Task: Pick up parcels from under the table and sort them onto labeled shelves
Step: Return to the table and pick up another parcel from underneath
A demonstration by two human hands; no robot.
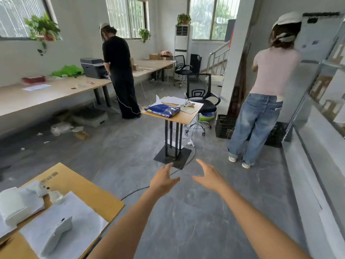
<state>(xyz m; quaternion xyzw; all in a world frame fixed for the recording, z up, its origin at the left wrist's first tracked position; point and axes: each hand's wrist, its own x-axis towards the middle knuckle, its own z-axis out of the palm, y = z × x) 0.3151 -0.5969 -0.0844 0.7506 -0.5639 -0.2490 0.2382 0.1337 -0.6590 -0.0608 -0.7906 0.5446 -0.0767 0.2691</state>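
Note:
My left hand [163, 179] and my right hand [210, 176] are stretched out in front of me over the grey floor, fingers spread, palms facing each other, nothing in either. A metal shelf unit [321, 86] runs along the right wall with cardboard parcels [320, 86] on its levels. At my lower left is a wooden table [89, 193] with papers and white devices on top; the space under it is hidden. Under the long desk at the left lie grey and clear wrapped packages [89, 116] on the floor.
A small stand table [186, 118] with a blue bag [162, 110] stands ahead on a black base. A person in pink [268, 86] faces the shelf; a person in black [119, 71] stands at the long desk. Office chair, black crates and a floor cable lie nearby.

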